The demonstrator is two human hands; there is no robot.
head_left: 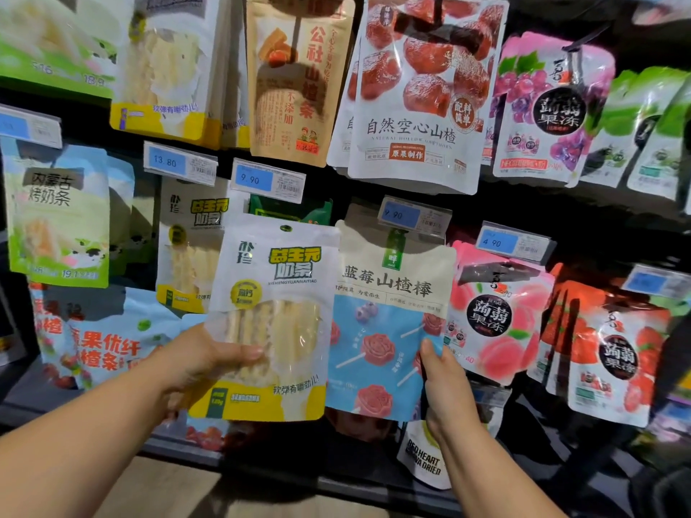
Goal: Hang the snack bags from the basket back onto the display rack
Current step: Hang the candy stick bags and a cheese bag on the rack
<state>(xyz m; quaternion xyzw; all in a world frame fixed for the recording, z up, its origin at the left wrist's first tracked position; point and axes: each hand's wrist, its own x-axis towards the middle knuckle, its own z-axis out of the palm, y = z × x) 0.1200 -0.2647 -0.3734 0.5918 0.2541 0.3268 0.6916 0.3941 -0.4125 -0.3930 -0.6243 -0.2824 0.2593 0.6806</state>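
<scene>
I am looking at the display rack, which fills the view with rows of hanging snack bags, and my landmark is the white-and-yellow milk-strip bag raised in front of it. The basket is out of view. Just right of the milk-strip bag, with its left edge tucked behind it, hangs a cream-and-blue lollipop bag. Up and to the left of the milk-strip bag hangs a stack of the same product, so I judge that to be its home row. The left hand grips the milk-strip bag at its lower left, thumb clamped across the clear window and the fingers out of sight behind the pack. The right hand, to the right of the milk-strip bag, pinches the lollipop bag's lower right corner, thumb on the front. I take this as steadying or nudging it aside. The step in hand, as I read it, is lining up one bag for hanging. Its hang hole sits at the top centre, not on any peg I can see. Above and to the left is the 13.80 price tag. Next I would shift the bag up and left to the peg beneath that tag, level the hole with the peg tip, and push it straight on.
</scene>
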